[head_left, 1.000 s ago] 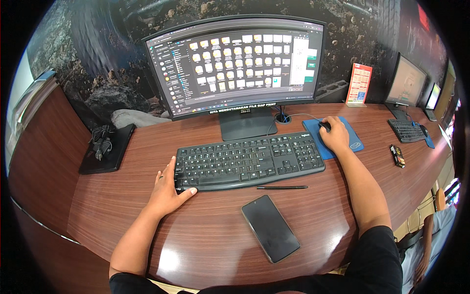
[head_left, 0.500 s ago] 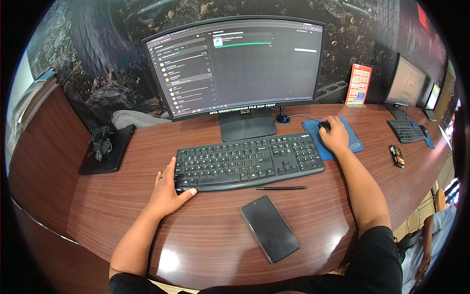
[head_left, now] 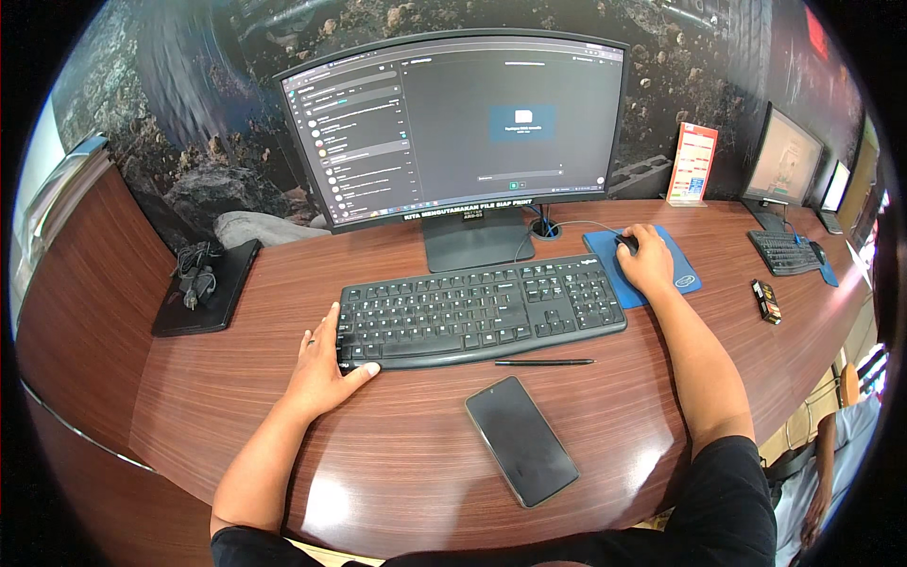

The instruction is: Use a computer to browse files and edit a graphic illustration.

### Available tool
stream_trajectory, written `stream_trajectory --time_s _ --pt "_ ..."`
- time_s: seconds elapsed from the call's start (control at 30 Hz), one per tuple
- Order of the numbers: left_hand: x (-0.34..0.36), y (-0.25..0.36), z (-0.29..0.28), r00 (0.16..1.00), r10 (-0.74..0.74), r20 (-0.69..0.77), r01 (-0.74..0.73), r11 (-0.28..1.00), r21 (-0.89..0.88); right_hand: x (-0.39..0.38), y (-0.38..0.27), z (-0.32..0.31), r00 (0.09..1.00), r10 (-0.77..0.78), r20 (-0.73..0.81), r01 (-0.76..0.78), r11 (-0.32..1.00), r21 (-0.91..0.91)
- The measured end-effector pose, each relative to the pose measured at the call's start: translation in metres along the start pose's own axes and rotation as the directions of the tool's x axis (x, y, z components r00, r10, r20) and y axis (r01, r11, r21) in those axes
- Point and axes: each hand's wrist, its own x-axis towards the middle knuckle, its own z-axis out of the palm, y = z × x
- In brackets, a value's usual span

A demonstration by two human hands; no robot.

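Keyboard point(head_left: 480, 310) and mouse point(head_left: 626, 243) are the two things under your hands, the black keyboard lying across the middle of the curved wooden desk point(head_left: 406, 463), the mouse to its right.

Far to your left, a flat black tablet or pad point(head_left: 198, 293) lies on the desk with a coiled black cable and plug point(head_left: 194, 274) resting on top of it. Behind it, against the wall, sits a grey stone-like lump point(head_left: 255, 229).

Your left hand point(head_left: 321, 373) lies flat on the desk at the keyboard's left end, fingers loosely spread and gripping nothing; the fingertips touch the keyboard's left edge and the thumb points along its front rim.

Behind the keyboard stands a wide curved monitor point(head_left: 458, 128) on a dark stand, its screen showing a dark window with a list down the left side and a small box in the middle. Just in front of the keyboard lies a thin black pen point(head_left: 545, 362), and nearer to you a black phone point(head_left: 521, 440) lies face up, screen dark, turned at an angle.

Your right hand point(head_left: 647, 260) rests on the mouse, fingers curved over it and cupping it, on a blue mouse pad point(head_left: 685, 279) just right of the keyboard.

Further right stand a red and white card point(head_left: 693, 165), a small dark object point(head_left: 767, 300) on the desk, and a second monitor point(head_left: 789, 161) with its own keyboard point(head_left: 779, 253).
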Motion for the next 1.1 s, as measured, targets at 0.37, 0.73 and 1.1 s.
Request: stream_trajectory --time_s 0.37,0.73,1.1 --pt "0.0009 -0.001 -0.0002 1.0 -0.007 0.008 0.007 1.0 -0.004 0.0008 -0.0032 -0.0025 0.998 0.054 0.013 -0.054 0.997 -0.05" --pt "-0.0008 0.0 -0.0008 1.0 -0.006 -0.001 0.006 1.0 -0.006 0.0003 -0.0056 -0.0024 0.999 0.047 0.011 -0.047 0.999 -0.024" --pt "-0.0002 -0.0001 0.0001 1.0 0.001 -0.002 -0.001 1.0 -0.009 0.0008 -0.003 -0.0004 1.0 -0.012 0.016 0.011 1.0 0.02"
